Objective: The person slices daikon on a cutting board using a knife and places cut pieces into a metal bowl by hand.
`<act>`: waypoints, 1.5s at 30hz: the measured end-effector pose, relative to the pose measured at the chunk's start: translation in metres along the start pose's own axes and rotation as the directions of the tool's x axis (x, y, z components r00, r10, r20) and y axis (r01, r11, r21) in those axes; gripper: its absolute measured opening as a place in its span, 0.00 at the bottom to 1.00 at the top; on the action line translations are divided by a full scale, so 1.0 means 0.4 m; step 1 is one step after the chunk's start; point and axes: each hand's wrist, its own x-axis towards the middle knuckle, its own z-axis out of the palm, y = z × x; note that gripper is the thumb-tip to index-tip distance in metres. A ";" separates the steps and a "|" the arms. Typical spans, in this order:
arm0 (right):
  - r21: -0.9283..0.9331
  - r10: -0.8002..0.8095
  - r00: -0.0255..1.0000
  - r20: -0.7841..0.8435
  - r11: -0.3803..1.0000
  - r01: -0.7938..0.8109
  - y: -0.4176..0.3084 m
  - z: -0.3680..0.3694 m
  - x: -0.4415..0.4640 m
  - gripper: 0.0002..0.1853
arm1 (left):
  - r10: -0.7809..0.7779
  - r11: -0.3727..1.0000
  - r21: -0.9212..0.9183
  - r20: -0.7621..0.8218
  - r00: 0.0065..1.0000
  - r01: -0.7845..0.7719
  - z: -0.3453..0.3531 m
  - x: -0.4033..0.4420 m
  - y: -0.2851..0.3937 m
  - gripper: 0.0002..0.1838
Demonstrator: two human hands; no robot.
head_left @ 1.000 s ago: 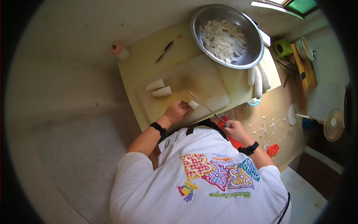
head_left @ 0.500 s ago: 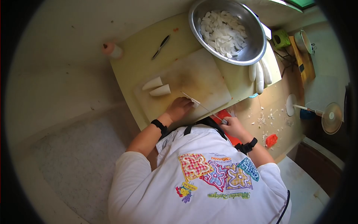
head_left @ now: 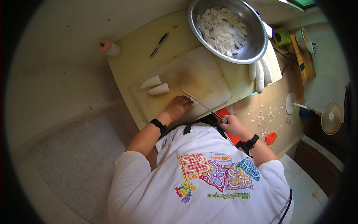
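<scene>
Closed around its handle, the right hand [head_left: 232,124] grips the knife [head_left: 204,106]; the left hand [head_left: 179,107], fingers curled, holds a short white piece [head_left: 194,102] on the cutting board [head_left: 205,72], beside the blade. Slicing appears to be in hand; another stroke would call for fingertips clear of the edge. The knife's long axis lies diagonally, tip pointing forward and left; the piece's axis is largely hidden.

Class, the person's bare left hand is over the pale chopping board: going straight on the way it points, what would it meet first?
Aside from the small white vegetable piece at the left hand, probably the thin metal knife blade slanting just ahead; exact depth is unclear from this view.
</scene>
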 end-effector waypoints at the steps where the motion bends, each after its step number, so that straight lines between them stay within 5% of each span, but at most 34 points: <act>1: -0.002 0.010 1.000 0.011 1.000 -0.010 0.002 0.000 0.003 0.17 | 0.000 1.000 -0.001 0.002 1.000 0.000 -0.002 0.002 0.001 0.16; 45: -0.138 0.057 0.998 -0.009 0.989 -0.058 -0.041 0.043 0.066 0.14 | -0.058 0.998 0.003 -0.013 0.998 0.058 0.007 -0.002 0.011 0.16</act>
